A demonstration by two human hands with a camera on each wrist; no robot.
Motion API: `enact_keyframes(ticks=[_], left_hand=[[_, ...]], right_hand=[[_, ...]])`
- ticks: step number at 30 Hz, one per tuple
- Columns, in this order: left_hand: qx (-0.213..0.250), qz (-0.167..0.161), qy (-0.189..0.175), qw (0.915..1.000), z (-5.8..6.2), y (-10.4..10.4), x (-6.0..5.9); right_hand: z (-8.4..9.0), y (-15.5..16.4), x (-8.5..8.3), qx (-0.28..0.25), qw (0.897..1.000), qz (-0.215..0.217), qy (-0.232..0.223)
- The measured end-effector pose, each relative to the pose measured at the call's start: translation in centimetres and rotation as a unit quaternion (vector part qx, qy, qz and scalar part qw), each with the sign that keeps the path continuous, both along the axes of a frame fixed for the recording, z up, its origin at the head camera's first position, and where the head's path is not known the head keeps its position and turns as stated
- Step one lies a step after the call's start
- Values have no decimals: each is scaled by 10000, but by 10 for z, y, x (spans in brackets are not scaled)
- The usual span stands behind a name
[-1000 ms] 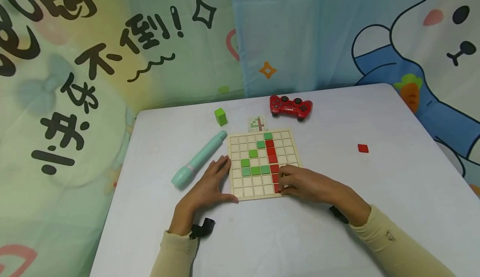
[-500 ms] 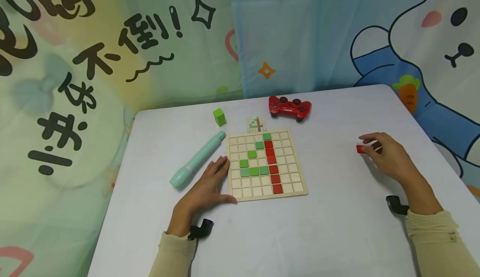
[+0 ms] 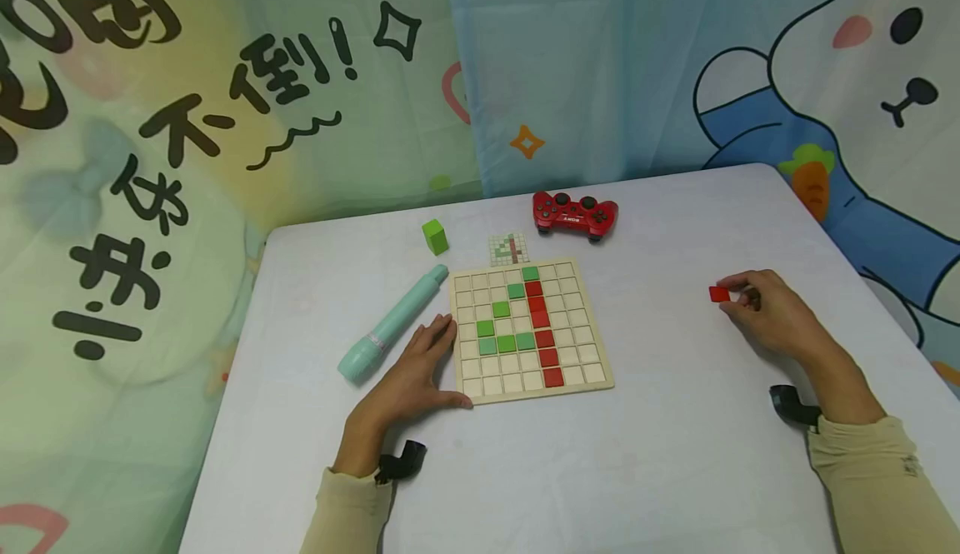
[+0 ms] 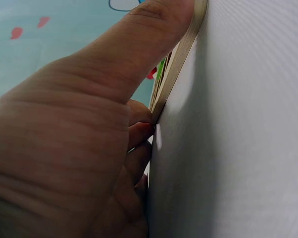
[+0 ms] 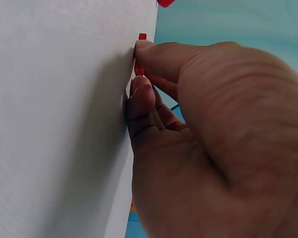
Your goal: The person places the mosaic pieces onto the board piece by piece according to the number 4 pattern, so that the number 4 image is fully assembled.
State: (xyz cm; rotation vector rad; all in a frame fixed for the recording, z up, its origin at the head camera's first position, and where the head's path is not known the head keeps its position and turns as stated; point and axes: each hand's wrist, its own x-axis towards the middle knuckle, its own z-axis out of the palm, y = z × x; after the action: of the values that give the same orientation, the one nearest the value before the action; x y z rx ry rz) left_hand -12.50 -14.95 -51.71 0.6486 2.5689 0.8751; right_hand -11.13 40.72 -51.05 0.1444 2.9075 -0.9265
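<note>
In the head view a wooden grid board (image 3: 609, 371) lies mid-table, with green tiles (image 3: 506, 343) in a stepped outline and a column of red tiles (image 3: 540, 319) set in its squares. My left hand (image 3: 408, 383) rests against the board's left side, fingers extended along the edge and thumb at the near corner. Off to the right, my right hand (image 3: 780, 321) pinches a small red tile (image 3: 718, 294) between thumb and fingertips. The right wrist view shows that tile (image 5: 140, 67) edge-on at the fingertips, close to the tabletop.
A printed pattern card (image 3: 508, 249) lies just behind the board. Farther back are a red game controller (image 3: 575, 216) and a green cube (image 3: 435, 237). A mint-green flashlight-shaped object (image 3: 392, 325) lies left of the board, close to the left hand. Curtains hang behind the white table (image 3: 637, 471).
My right hand has left the board's red column and moved right to the loose red tile, which it now pinches. The left hand has stayed at the board's edge.
</note>
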Motion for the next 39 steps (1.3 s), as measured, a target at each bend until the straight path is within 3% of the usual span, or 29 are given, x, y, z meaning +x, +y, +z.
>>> enact_keyframes(ticks=[11,19,25,33,39], left_hand=[[21,10,-32,10000,1,-2,-1],[65,-31,-16,10000,-1,-1,0],[-18,-17,106,9999,0,-1,-2],[11,-41,55,10000,1,0,-1],[-8,-15,89,10000,1,-1,0]], right_hand=[[19,-26,-5,228,9994,243,-42],[42,-77,-9,340,9915,1243,199],[54,-128,-15,281,9736,2244,304],[42,-174,-28,136,9514,3076,-71],[31,-188,-30,3,9478,3183,-162]])
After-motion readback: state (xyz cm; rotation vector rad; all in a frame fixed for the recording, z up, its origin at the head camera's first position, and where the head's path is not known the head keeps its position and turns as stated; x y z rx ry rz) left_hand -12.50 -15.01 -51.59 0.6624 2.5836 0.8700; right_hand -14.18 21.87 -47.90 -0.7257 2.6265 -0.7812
